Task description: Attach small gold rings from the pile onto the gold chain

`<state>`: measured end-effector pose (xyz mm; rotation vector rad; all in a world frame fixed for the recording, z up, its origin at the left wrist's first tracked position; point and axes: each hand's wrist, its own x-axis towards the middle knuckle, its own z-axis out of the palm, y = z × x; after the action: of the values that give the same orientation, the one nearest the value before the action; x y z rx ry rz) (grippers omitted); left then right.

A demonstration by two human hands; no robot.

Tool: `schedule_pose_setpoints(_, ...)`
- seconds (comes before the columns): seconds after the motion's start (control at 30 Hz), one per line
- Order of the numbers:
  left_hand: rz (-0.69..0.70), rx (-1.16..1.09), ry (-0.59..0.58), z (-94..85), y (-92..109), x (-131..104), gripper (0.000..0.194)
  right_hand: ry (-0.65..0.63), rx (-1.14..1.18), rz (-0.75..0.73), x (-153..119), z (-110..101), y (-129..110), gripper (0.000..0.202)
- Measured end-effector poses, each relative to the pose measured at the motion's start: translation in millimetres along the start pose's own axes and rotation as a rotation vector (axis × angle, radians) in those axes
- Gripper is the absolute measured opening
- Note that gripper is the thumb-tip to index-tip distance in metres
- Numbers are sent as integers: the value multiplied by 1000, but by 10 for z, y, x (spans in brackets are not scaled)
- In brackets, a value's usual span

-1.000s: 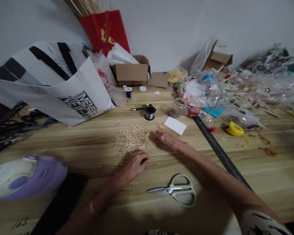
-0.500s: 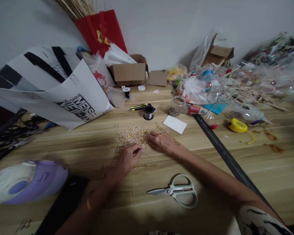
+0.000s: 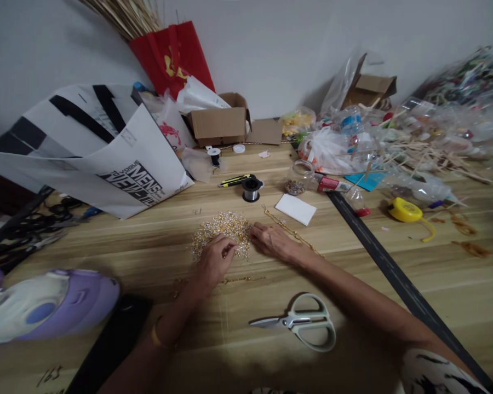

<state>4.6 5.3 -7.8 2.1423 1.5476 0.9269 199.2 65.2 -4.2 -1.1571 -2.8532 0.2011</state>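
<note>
A spread pile of small gold and clear beads (image 3: pixel 221 223) lies on the wooden table. At its near edge my left hand (image 3: pixel 217 257) is closed in a pinch; whatever sits between the fingertips is too small to name. My right hand (image 3: pixel 269 239) rests at the pile's right edge with its fingers bent together, their tips partly hidden. Beyond the right wrist runs a gold chain (image 3: pixel 290 229), and a second gold chain (image 3: pixel 244 279) lies beside my left wrist. Scissors (image 3: pixel 299 322) with pale handles lie between my forearms.
Behind the pile are a wire spool (image 3: pixel 251 190), a yellow-black cutter (image 3: pixel 235 180), a white card (image 3: pixel 296 209) and a bead jar (image 3: pixel 299 176). A yellow tape measure (image 3: pixel 405 210) lies right. A white bag (image 3: pixel 135 164) and a purple-white object (image 3: pixel 74 303) stand left.
The whole view has shifted slightly, so things appear a little further right. Both hands stay at the bead pile, with the left fingers slightly moved.
</note>
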Motion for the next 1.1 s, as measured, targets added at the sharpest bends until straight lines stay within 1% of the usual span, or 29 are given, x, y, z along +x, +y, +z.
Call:
schedule_pose_setpoints(0.07, 75, 13, 48, 8, 6, -1, 13, 4, 24, -30, -20, -23, 5, 20)
schedule_pose_setpoints(0.13, 137, 36, 61, 15, 36, -4, 20, 4, 51, -74, -45, -59, 4, 18)
schedule_pose_setpoints(0.23, 171, 71, -14, 20, 102, -9, 34, 18, 135, -133, -94, -145, -11, 18)
schedule_pose_setpoints(0.3, 155, 83, -70, 18, 143, -7, 37, 20, 216, -143, -128, -214, -23, 17)
schedule_pose_setpoints(0.37, 124, 82, -117, 10, 175, 0, 32, -1, 288, -151, -158, -276, -27, 17)
schedule_pose_setpoints(0.43, 94, 69, -158, 1, 199, 10, 22, -8, 334, -164, -181, -316, -22, 15)
schedule_pose_setpoints(0.53, 61, 47, -165, -4, 216, 25, 14, -17, 342, -185, -202, -341, -10, 14)
schedule_pose_setpoints(0.63, 61, 27, -142, -5, 207, 30, 11, -27, 313, -200, -220, -370, -4, 14)
schedule_pose_setpoints(0.8, 42, -7, -116, -35, 193, 19, 11, -56, 238, -181, -271, -471, -8, 17)
schedule_pose_setpoints(0.87, 22, -11, -128, -47, 215, 11, 11, -44, 224, -168, -290, -496, -31, 12)
schedule_pose_setpoints(0.93, 7, -9, -145, -49, 251, 2, 11, -26, 247, -161, -302, -501, -75, 6)
schedule_pose_setpoints(1.03, -16, -26, -145, -31, 299, -10, 11, -12, 356, -183, -306, -492, -166, 7)
schedule_pose_setpoints(1.1, -27, -51, -134, -18, 317, -16, 10, -10, 410, -166, -305, -491, -214, 7)
